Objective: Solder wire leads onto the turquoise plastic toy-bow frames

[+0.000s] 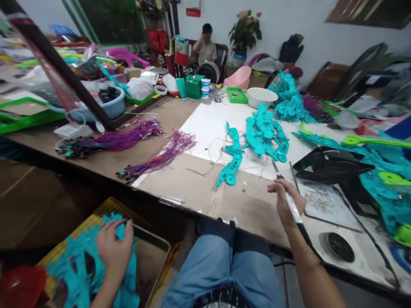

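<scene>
My right hand (290, 201) is closed around a white-handled soldering iron (293, 208), its tip pointing up and away over the table. Down at the left, my left hand (115, 246) is on a heap of turquoise plastic parts (75, 256) in a yellow crate (96, 216), thumb and fingers closed about one turquoise plastic part (120, 232). On the table ahead lie a turquoise strip-like part (233, 160) and a small pile of similar parts (265, 132), with thin wires around them. A bundle of red and purple wires (160, 152) lies to their left.
A black fan-like unit (332, 164) stands at the right beside more turquoise parts (382, 171). Another wire bundle (122, 139) lies near a dark slanted post (61, 64). A white bowl (261, 97) and a green tray (236, 95) are farther back. A person (207, 49) sits beyond the table.
</scene>
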A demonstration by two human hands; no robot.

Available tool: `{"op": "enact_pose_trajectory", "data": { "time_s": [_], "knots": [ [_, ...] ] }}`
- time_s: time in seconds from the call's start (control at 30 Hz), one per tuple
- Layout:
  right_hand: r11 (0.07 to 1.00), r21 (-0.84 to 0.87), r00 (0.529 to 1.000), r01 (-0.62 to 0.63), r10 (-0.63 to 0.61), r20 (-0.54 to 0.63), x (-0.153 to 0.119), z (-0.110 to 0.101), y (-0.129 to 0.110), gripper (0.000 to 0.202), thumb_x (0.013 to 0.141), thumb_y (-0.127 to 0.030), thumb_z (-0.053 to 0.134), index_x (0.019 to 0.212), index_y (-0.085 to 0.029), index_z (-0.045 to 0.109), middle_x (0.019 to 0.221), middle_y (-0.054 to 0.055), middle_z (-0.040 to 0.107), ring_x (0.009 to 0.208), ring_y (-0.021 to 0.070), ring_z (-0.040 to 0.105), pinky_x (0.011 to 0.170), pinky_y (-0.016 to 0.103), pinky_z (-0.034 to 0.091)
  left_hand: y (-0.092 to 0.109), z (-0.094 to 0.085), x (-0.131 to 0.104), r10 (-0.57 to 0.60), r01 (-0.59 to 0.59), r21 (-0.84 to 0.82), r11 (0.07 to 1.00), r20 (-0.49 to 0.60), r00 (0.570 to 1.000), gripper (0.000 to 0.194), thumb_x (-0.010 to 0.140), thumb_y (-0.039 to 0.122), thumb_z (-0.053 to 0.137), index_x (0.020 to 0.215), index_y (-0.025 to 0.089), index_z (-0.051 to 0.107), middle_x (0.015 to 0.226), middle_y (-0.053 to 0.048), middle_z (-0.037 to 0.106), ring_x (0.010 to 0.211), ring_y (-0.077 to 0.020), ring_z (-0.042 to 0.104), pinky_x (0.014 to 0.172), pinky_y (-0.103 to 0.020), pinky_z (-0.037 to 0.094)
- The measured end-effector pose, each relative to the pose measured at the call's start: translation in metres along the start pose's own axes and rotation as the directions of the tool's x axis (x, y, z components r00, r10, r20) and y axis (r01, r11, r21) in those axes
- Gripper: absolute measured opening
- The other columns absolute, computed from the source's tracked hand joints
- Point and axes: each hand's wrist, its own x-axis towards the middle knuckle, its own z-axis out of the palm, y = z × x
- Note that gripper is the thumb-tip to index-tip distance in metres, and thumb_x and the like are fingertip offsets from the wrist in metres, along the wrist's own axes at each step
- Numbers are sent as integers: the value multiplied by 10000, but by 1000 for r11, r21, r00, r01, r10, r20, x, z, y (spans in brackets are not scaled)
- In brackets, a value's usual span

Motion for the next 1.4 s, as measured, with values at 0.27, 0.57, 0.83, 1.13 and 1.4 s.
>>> {"op": "enact_pose_trajectory", "data": {
  "time_s": [0.27,0.57,0.83,1.13,1.4],
  "knots": [
    [995,-35,993,91,-88,77,53,40,28,219,874,-365,596,999,-195,656,964,59,733,925,206,700,825,328,532,236,112,51,544,-551,-64,832,290,787,440,845,488,602,1135,157,607,1128,-162,617,1079,-327,530,908,-459,404],
    [988,-43,975,150,-141,172,46,48,28,199,898,-304,552,1035,-199,650,1009,66,725,946,200,691,849,335,535,238,148,84,322,-253,-202,946,510,797,226,882,249,535,1082,175,608,967,-91,705,912,-239,656,778,-318,472],
    [946,154,909,284,-317,269,53,95,21,287,803,-291,628,1073,-205,585,1186,108,668,1186,273,576,1049,502,409,221,101,84,423,-270,-398,877,370,827,258,886,312,497,1077,178,608,942,-68,704,874,-207,653,788,-316,494],
    [939,323,961,116,-188,203,59,92,5,210,849,-261,558,1050,-234,501,791,-12,639,730,147,654,704,293,534,210,101,68,438,-423,-130,897,402,804,287,911,244,464,1152,148,584,1108,-128,682,995,-248,654,838,-338,507],
    [682,732,1000,-15,2,18,133,69,-22,350,707,-215,681,976,-261,461,724,-66,622,666,114,632,630,257,506,196,82,80,464,-316,-341,885,596,656,346,886,313,501,1163,132,605,1098,-104,702,995,-248,656,867,-336,510]
  ]
}}
